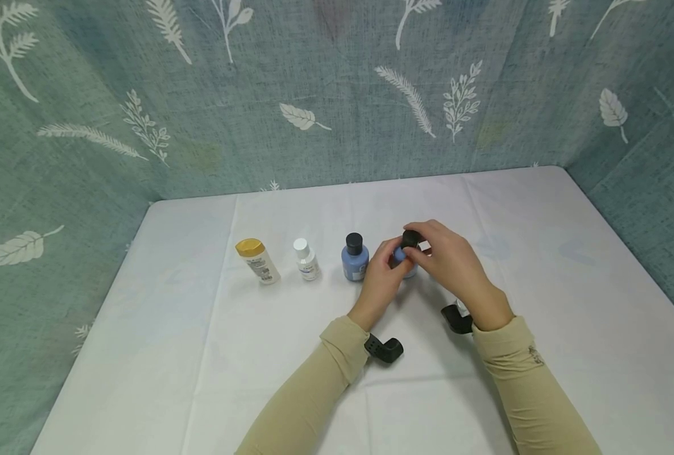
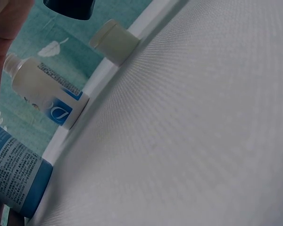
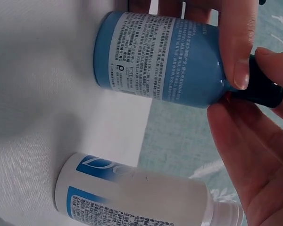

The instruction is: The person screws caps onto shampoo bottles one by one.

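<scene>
My left hand [image 1: 379, 278] grips a blue bottle [image 3: 155, 59] round its shoulder, and its base is down at the white tabletop. Thumb and fingers of my right hand [image 1: 450, 259] pinch the black cap [image 1: 410, 238] on that bottle. Right of it, a white bottle with a blue label [image 3: 132, 188] stands upright, mostly hidden by my right hand in the head view. Left of my hands stands a second blue bottle [image 1: 355, 260] with a black cap.
Farther left stand a small white bottle [image 1: 307, 260] and a white bottle with a yellow cap [image 1: 259, 261]. In the left wrist view, a short white cylinder [image 2: 114, 42] sits beyond the labelled bottle. A patterned green cloth [image 1: 337, 114] hangs behind the table.
</scene>
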The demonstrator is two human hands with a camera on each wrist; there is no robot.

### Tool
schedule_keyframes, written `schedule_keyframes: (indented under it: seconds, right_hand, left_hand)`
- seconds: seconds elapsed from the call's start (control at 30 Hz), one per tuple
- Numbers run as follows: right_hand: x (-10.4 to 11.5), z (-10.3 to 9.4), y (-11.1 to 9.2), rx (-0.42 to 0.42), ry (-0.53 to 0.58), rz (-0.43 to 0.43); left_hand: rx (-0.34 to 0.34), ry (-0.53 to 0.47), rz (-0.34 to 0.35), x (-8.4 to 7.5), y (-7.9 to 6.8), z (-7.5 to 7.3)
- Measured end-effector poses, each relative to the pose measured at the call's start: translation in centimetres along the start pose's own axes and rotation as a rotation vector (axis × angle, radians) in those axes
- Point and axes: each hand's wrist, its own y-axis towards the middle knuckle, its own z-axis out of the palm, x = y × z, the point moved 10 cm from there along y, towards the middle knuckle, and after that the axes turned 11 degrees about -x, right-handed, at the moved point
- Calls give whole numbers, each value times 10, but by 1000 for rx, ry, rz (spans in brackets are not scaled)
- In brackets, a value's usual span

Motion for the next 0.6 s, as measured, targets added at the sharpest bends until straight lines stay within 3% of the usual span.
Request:
schedule_keyframes:
  seconds: [0.2, 0.43, 0.6]
  right_hand:
    - [0, 1, 0, -9, -9, 6]
    - [2, 0, -1, -8, -21, -27]
    - [3, 0, -1, 2, -27, -36]
  left_hand:
    - [-5, -2, -2, 3, 1, 0]
    - [-11, 8, -10, 33, 9, 5]
    - [-22, 30, 3, 36, 10, 5]
